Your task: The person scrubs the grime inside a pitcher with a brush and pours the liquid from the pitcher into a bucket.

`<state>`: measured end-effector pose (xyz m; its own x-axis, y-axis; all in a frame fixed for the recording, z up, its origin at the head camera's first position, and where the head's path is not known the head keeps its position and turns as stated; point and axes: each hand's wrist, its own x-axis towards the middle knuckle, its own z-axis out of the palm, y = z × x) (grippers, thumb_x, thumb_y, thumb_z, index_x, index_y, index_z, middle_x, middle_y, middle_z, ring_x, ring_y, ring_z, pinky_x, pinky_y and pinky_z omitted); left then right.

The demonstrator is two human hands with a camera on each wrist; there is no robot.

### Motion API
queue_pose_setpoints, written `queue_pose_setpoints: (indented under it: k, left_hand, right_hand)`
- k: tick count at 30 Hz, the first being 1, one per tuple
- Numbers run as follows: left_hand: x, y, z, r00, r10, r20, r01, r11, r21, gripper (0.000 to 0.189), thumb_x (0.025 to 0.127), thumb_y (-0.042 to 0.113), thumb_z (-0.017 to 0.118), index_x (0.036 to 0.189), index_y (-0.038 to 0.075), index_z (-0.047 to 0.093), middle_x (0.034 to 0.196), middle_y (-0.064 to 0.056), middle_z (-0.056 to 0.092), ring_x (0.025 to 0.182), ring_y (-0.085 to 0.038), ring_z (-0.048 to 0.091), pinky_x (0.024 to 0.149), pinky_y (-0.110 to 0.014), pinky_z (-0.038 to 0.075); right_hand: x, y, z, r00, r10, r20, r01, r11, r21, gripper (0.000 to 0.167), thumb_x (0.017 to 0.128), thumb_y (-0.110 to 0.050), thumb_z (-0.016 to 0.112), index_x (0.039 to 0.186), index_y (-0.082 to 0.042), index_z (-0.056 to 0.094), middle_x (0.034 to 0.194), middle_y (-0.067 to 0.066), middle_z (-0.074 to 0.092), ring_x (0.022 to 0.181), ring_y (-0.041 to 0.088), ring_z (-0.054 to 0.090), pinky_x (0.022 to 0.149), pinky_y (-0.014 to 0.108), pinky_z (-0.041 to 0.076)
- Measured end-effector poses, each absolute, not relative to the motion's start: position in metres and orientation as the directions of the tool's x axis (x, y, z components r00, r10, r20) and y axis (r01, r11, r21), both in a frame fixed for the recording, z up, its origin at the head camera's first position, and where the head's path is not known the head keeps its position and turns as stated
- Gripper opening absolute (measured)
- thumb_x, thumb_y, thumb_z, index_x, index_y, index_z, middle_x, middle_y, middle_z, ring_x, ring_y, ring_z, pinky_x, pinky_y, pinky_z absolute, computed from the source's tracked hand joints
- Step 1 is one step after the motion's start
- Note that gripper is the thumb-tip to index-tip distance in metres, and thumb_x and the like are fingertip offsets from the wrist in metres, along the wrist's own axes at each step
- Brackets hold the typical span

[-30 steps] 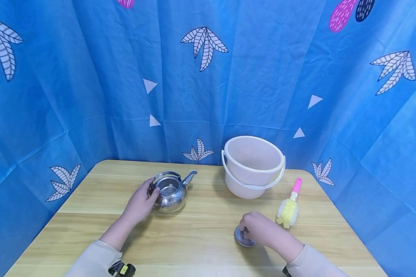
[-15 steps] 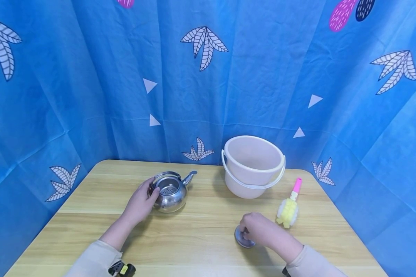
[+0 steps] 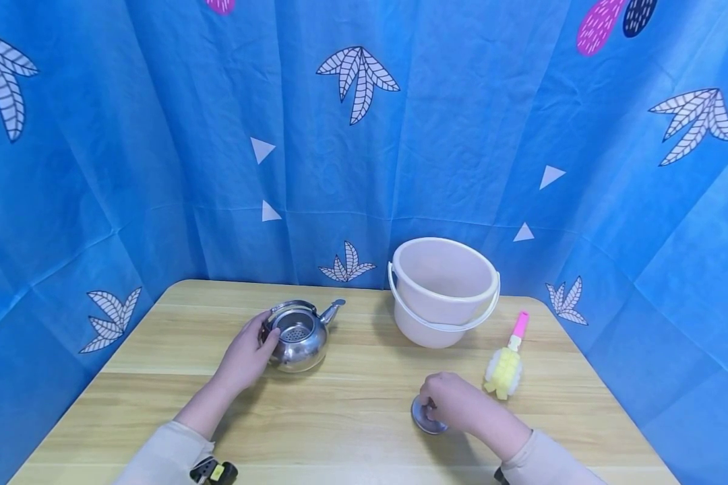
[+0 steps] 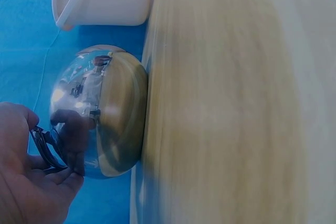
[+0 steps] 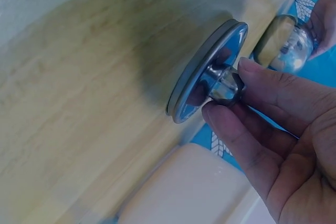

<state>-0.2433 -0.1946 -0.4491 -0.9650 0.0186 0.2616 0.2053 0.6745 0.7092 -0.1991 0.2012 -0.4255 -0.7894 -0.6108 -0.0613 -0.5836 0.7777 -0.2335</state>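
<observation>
At the left of the head view, a shiny steel teapot (image 3: 300, 351) stands upright on the wooden table, spout to the right. Its top is uncovered and a perforated strainer (image 3: 294, 333) shows inside. My left hand (image 3: 245, 353) grips its handle (image 4: 46, 149), with thumb and fingers around it in the left wrist view. Further right and nearer me, my right hand (image 3: 455, 401) pinches the knob (image 5: 227, 86) of a round steel lid (image 5: 207, 72) between thumb and fingers. Whether the lid touches the tabletop, I cannot tell.
A white bucket (image 3: 421, 322) with its handle lowered stands at the back, right of the teapot. Beside it, to the right, lies a sponge brush (image 3: 503, 372) with a pink handle. Blue patterned curtain (image 3: 485, 128) surrounds the table (image 3: 340, 431) at the back and sides.
</observation>
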Motion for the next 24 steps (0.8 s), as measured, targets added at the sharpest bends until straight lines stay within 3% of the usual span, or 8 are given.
queue_pose_setpoints:
  k: [8,24]
  left_hand:
    - [-0.243,-0.194,-0.447,-0.965,0.017,0.263,0.204,0.681,0.703,0.057,0.106,0.025,0.049,0.149,-0.009,0.034,0.15,-0.034,0.037,0.137,-0.051,0.038,0.114,-0.06,0.03]
    - [-0.243,-0.194,-0.449,-0.966,0.017,0.258,0.2,0.682,0.704,0.058,0.106,0.026,0.049,0.15,-0.009,0.033,0.15,-0.034,0.037,0.136,-0.051,0.038,0.114,-0.06,0.03]
  right_hand:
    - [-0.199,0.203,-0.423,-0.811,-0.579,-0.083,-0.544,0.799,-0.258,0.017,0.074,-0.006,0.083,0.089,-0.009,0.077,0.085,-0.001,0.07,0.082,0.017,0.065,0.077,0.034,0.057]
    - [-0.198,0.203,-0.414,-0.808,-0.583,-0.079,-0.546,0.793,-0.27,0.016,0.075,-0.007,0.083,0.087,-0.008,0.074,0.084,0.0,0.07,0.078,0.016,0.066,0.072,0.033,0.058]
